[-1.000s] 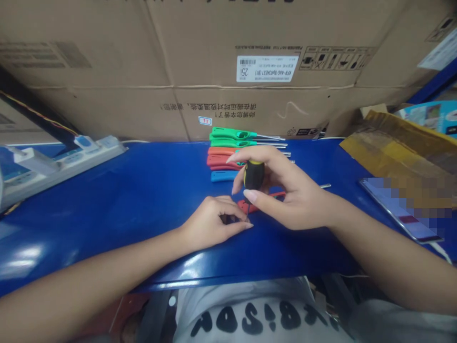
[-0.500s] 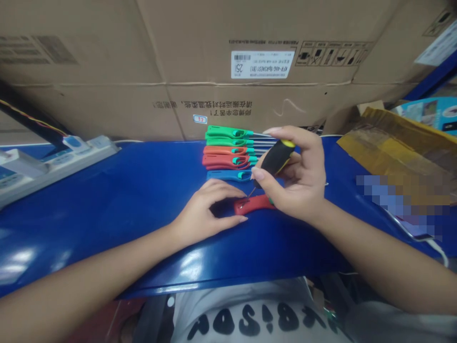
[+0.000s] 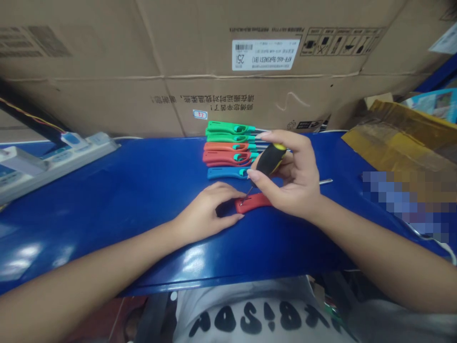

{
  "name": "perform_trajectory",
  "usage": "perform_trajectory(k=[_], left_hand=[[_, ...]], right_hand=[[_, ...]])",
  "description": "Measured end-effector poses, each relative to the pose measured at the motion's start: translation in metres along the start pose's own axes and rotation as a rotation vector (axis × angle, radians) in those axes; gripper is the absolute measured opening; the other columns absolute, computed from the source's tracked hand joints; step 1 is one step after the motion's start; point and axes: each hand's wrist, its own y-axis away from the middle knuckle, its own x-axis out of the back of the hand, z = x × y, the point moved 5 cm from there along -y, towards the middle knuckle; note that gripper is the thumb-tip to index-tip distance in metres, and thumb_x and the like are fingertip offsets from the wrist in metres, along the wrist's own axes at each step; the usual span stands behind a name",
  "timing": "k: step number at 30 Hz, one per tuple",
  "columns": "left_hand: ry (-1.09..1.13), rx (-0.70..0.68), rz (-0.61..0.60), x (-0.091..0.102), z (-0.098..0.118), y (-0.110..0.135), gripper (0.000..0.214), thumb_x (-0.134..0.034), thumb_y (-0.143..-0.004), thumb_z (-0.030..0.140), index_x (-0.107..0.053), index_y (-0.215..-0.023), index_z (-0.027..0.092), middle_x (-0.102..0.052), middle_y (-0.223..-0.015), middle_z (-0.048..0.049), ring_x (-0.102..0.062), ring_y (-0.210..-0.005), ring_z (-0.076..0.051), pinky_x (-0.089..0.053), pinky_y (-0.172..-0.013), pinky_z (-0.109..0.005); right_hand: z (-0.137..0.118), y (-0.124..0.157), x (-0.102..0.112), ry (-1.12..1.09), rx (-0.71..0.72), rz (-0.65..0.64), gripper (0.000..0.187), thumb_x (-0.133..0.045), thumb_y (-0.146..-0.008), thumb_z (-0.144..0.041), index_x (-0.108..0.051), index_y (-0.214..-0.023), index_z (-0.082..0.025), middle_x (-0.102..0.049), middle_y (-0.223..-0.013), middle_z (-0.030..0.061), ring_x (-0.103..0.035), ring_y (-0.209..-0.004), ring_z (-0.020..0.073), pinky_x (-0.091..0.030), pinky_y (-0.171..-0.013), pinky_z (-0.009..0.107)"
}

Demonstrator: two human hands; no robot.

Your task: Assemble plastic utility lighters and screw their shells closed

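A red long-necked lighter (image 3: 253,204) lies on the blue table, its handle end between the thumb and fingers of my left hand (image 3: 205,209). My right hand (image 3: 298,174) is wrapped round a black-and-yellow screwdriver (image 3: 270,159), held tilted. Its thin shaft reaches down to the slotted end of the red lighter's handle. My right hand hides the lighter's middle, while a metal tip (image 3: 326,181) shows beyond it. Just behind are more lighters in a row: a blue one (image 3: 226,173), a red one (image 3: 223,157), an orange one (image 3: 224,146) and green ones (image 3: 223,127).
A large cardboard box (image 3: 107,95) stands along the back of the blue table (image 3: 143,186). On the left lies a white power strip (image 3: 74,157) with plugs in it. A taped brown package (image 3: 396,138) and a blurred-out device with a white cable (image 3: 448,250) are at the right.
My right hand and the screwdriver have shifted slightly left and down, the driver's tip staying at the red lighter's end. More of the metal tip shows at right. The view has moved a little.
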Motion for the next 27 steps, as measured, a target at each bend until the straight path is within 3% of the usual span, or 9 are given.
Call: perform_trajectory(k=[6,11,18,27], left_hand=[[0.001,-0.011,0.004,0.0004,0.0009,-0.0007,0.036,-0.077,-0.085,0.023,-0.069,-0.12,0.019,-0.075,-0.113,-0.0075,-0.067,-0.108,-0.024,-0.053,-0.098,-0.042],[0.006,0.001,0.008,-0.0002,0.0,0.0,0.035,-0.078,-0.085,0.023,-0.069,-0.119,0.019,-0.075,-0.112,-0.0063,-0.067,-0.107,-0.023,-0.053,-0.097,-0.041],[0.006,0.028,0.0,0.0007,0.0014,-0.0008,0.023,-0.078,-0.086,0.022,-0.067,-0.107,0.02,-0.075,-0.107,-0.0035,-0.068,-0.103,-0.02,-0.052,-0.095,-0.037],[0.009,0.024,0.002,0.0008,0.0025,-0.0013,0.023,-0.078,-0.086,0.022,-0.066,-0.105,0.02,-0.074,-0.104,-0.0027,-0.067,-0.101,-0.019,-0.052,-0.092,-0.034]], right_hand=[[-0.0003,0.004,-0.0036,0.006,0.01,-0.032,0.062,-0.072,-0.086,-0.017,-0.049,-0.141,-0.034,-0.061,-0.138,0.0064,-0.073,-0.105,0.0221,-0.068,-0.081,0.036],[-0.0001,0.003,-0.004,0.013,-0.009,-0.046,0.06,-0.072,-0.086,-0.016,-0.049,-0.14,-0.032,-0.06,-0.139,0.0071,-0.07,-0.115,0.0241,-0.064,-0.095,0.043],[-0.0031,0.0034,-0.0046,-0.02,0.047,-0.045,0.062,-0.072,-0.085,-0.014,-0.049,-0.14,-0.031,-0.063,-0.136,0.0062,-0.073,-0.105,0.0208,-0.06,-0.101,0.044],[-0.0019,0.0033,-0.0052,0.029,0.047,-0.103,0.061,-0.07,-0.088,-0.017,-0.045,-0.142,-0.03,-0.062,-0.139,0.008,-0.072,-0.107,0.0215,-0.063,-0.095,0.039]])
